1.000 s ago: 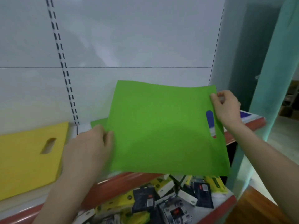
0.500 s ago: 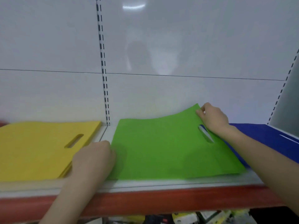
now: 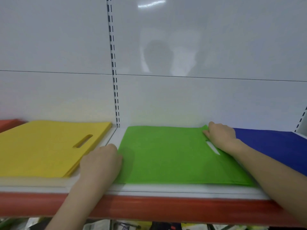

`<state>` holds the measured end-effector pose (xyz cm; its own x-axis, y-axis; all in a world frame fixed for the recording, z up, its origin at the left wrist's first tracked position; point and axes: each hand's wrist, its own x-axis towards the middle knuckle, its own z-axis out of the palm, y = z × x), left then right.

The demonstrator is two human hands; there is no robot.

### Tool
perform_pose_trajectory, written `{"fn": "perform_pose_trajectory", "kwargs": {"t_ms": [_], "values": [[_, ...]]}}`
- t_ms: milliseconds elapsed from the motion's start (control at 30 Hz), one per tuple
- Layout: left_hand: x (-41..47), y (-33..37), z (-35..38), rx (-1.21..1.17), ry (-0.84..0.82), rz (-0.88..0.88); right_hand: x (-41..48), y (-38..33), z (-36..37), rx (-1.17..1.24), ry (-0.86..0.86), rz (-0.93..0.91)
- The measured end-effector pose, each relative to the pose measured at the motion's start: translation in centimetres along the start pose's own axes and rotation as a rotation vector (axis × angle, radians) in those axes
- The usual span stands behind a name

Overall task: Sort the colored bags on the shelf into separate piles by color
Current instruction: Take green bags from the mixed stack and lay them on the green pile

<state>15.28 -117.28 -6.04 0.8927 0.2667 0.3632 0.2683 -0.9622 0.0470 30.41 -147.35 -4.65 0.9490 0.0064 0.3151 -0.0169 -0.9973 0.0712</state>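
Head view: a green bag (image 3: 174,155) lies flat on the shelf (image 3: 166,188), about midway along it, with its near edge just behind the shelf's front edge and its far edge close to the back panel (image 3: 182,100). The bag is a thin, limp sheet. It is judged light, floppy and not fragile, likely to sag or fold if lifted from one point and to slide on the smooth shelf. The best holds appear to be two opposite edges, or the cut-out handle slot (image 3: 213,148) near its right edge. The right grip (image 3: 221,136) curls on the slightly raised far right corner, pinching it. The left grip (image 3: 101,161) lies at the bag's left edge near the front; whether it holds or merely presses cannot be told. A yellow pile (image 3: 41,150) lies just beside on the left, a blue bag (image 3: 272,145) on the right, and a red bag (image 3: 8,124) at the shelf's left end.
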Motion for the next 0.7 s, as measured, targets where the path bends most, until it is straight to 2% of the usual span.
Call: {"fn": "perform_pose_trajectory", "kwargs": {"t_ms": [200, 367, 500, 633, 700], "values": [[0.0, 0.1, -0.2, -0.017, -0.013, -0.006, -0.2, 0.2, -0.4, -0.061, 0.046, -0.017], [-0.3, 0.4, -0.5, 0.011, -0.011, -0.003, 0.6, 0.0, -2.9, 0.274, 0.170, 0.022], [-1.5, 0.4, -1.5, -0.065, 0.158, -0.028, -0.4, -2.2, -5.2, 0.547, 0.220, -0.168], [-3.7, -1.0, -2.5, -0.296, 0.355, 0.126, -2.9, -7.2, -7.3, 0.715, 0.196, -0.340], [-5.1, -2.9, -3.2, -0.290, 0.393, 0.141, -4.4, -10.8, -8.5, 0.743, 0.158, -0.446]]}}
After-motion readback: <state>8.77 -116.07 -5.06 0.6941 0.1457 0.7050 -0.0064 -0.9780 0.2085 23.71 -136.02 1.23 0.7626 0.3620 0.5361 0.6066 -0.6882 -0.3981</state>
